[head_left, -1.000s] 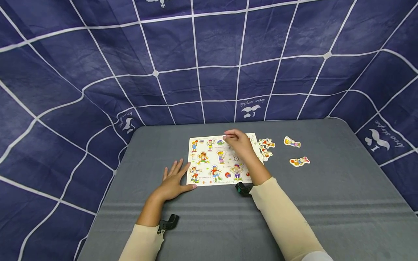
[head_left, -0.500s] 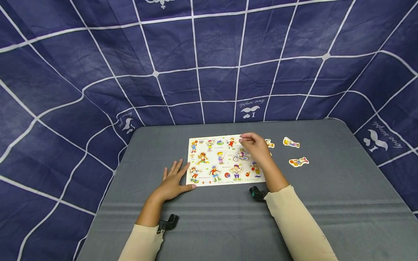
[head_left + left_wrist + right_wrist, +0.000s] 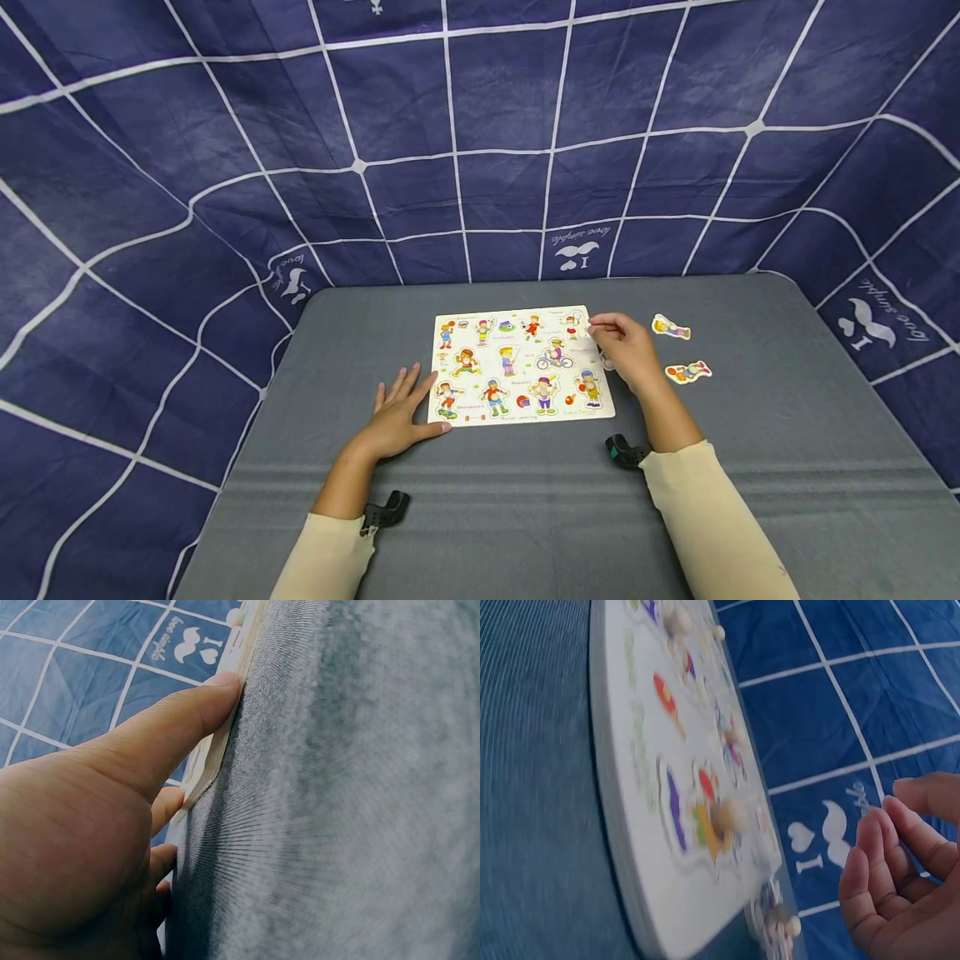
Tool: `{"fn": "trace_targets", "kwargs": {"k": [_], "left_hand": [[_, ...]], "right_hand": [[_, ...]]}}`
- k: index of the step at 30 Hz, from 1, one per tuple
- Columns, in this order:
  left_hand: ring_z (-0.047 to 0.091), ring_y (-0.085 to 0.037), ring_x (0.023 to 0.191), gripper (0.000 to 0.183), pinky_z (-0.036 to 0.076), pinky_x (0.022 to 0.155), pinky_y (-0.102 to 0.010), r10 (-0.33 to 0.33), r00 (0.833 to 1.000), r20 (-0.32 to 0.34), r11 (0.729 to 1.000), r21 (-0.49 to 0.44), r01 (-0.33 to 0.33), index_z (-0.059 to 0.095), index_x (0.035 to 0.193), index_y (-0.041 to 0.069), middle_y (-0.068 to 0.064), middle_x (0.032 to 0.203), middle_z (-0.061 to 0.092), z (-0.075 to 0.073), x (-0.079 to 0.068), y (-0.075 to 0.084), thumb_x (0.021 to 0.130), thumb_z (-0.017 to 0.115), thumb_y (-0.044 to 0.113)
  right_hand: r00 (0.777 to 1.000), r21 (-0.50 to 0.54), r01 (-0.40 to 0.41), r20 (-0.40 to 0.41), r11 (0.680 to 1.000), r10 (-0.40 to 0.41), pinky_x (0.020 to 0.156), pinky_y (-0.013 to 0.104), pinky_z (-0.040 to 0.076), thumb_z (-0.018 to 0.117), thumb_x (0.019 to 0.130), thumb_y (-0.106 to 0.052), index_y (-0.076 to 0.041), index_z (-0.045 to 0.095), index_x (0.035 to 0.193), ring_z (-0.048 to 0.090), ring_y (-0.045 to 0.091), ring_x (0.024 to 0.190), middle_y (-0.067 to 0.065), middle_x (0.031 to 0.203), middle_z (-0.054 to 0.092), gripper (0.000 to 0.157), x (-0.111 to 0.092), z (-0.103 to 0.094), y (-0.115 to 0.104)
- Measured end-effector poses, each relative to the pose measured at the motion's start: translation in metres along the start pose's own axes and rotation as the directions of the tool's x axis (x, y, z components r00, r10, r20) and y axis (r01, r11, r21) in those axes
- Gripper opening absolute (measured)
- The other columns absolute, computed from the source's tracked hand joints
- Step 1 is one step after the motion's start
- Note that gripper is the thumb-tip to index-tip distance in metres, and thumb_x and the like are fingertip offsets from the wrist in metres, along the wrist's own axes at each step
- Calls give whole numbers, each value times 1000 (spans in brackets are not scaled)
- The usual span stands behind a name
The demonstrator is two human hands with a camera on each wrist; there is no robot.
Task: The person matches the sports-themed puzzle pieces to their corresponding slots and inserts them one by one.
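- Hands lay on a grey cloth-covered table point(image 3: 750, 433), both sleeved in pale cream fabric.
- The left hand point(image 3: 397, 417) rested flat on the table, fingers straight and spread, grasping nothing — its thumb lay along the near-left corner of a white rectangular wooden puzzle board printed with small cartoon sports figures point(image 3: 517, 367).
- In the left wrist view, that thumb point(image 3: 180, 712) pressed against the thin pale edge of the board point(image 3: 217, 746), with the grey cloth beside it.
- The right hand point(image 3: 626, 346) sat just off the board's right edge, toward the far corner, fingers loosely curled and holding nothing that could be seen.
- In the right wrist view, the right hand's fingers point(image 3: 885, 870) were bent and apart from the board point(image 3: 641, 825), whose pieces carried small round pegs; another piece showed just beyond the board's edge.
- Two loose cartoon-figure puzzle pieces lay on the table to the right of the right hand: one farther point(image 3: 670, 327), one nearer point(image 3: 687, 372), apart from each other and from the board.
- The board itself lay flat near the middle of the table, most of its slots filled.
- A dark blue cloth with a white grid pattern point(image 3: 480, 125) hung behind and around the table.
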State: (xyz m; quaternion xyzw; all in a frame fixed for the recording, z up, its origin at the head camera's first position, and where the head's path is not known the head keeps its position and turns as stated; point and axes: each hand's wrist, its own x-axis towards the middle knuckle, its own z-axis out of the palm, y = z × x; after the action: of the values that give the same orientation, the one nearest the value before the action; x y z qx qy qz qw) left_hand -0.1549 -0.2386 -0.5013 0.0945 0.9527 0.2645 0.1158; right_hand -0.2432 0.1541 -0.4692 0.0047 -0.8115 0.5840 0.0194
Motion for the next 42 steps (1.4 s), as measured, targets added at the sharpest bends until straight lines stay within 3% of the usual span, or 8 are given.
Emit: {"fn": "trace_targets", "kwargs": {"k": [6, 11, 21, 27, 34, 42], "left_hand": [[-3, -36, 159, 99, -10, 122, -66, -4, 1000, 9, 1000, 0, 4, 21, 163, 27, -12, 172, 6, 0, 0, 1, 85, 74, 59], [-3, -38, 159, 99, -9, 122, -67, -3, 1000, 7, 1000, 6, 3, 21, 163, 25, -13, 172, 6, -1, -1, 2, 86, 74, 58], [-2, -39, 159, 99, -10, 122, -67, -1, 1000, 5, 1000, 4, 1, 22, 163, 24, -14, 172, 6, -1, -1, 1, 86, 75, 56], [-2, -40, 159, 98, -9, 121, -68, 4, 1000, -3, 1000, 13, -4, 23, 163, 23, -16, 171, 7, -2, -1, 1, 86, 74, 56], [-3, -39, 159, 99, -9, 122, -68, -3, 1000, 8, 1000, 19, 3, 22, 163, 24, -14, 172, 6, -2, -1, 3, 86, 73, 58], [-3, -37, 159, 99, -9, 122, -66, -13, 1000, 4, 1000, 16, 13, 22, 163, 25, -13, 172, 6, -1, 0, 3, 86, 74, 58]], "right_hand": [[999, -57, 8, 40, 998, -6, 72, 21, 54, 60, 99, -11, 8, 63, 125, 61, 5, 84, 25, 114, 66, 32, -1, -16, 8], [997, -169, -16, 69, 985, 28, 72, 20, 51, 59, 99, -9, 6, 65, 123, 61, 6, 81, 23, 111, 68, 29, 1, -26, 16], [993, -304, -34, 94, 952, 66, 73, 26, 46, 60, 98, -11, 2, 69, 120, 59, 10, 81, 20, 107, 71, 26, 7, -29, 31], [992, -335, 15, 122, 942, 28, 69, 23, 45, 64, 95, -6, 3, 71, 115, 58, 7, 75, 19, 97, 71, 24, 11, -28, 38], [989, -398, 61, 147, 915, -2, 72, 27, 44, 64, 94, -3, 2, 73, 115, 55, 14, 80, 18, 102, 59, 24, 10, -30, 41], [988, -420, 100, 153, 902, -38, 70, 28, 42, 66, 94, -4, 1, 73, 112, 53, 16, 79, 16, 96, 58, 21, 13, -30, 44]]}}
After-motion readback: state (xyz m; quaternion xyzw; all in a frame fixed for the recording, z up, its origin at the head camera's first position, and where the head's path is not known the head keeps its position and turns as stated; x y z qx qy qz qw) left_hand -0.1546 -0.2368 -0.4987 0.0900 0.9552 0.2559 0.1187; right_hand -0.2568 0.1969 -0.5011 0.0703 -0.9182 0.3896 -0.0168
